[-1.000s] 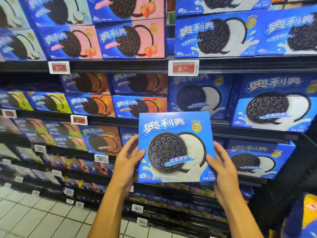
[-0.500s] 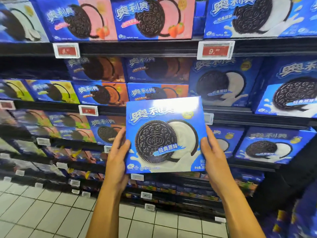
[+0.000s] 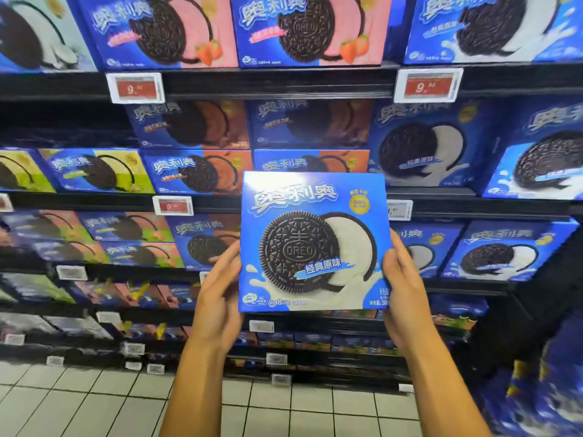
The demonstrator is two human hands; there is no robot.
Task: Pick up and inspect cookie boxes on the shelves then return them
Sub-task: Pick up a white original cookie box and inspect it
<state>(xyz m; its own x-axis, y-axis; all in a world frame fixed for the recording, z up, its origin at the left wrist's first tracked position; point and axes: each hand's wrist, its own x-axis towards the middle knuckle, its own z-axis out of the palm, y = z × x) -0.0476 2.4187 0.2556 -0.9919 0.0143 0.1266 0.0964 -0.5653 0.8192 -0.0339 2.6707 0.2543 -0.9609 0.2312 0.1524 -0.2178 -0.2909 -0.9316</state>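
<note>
From the head camera, a blue cookie box (image 3: 312, 241) was held upright in front of the shelves (image 3: 277, 83), its printed face toward the camera. The left hand (image 3: 217, 298) gripped its lower left edge and the right hand (image 3: 405, 294) its lower right edge. Red price tags (image 3: 136, 88) hung on the shelf rails, above a pale tiled floor (image 3: 79, 405).

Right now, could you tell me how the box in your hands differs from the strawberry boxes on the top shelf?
The held box shows white cream; the strawberry boxes show pink cream and strawberries. The left hand and right hand grip the held box; the strawberry boxes stand shelved. Both are blue with a dark cookie.
</note>
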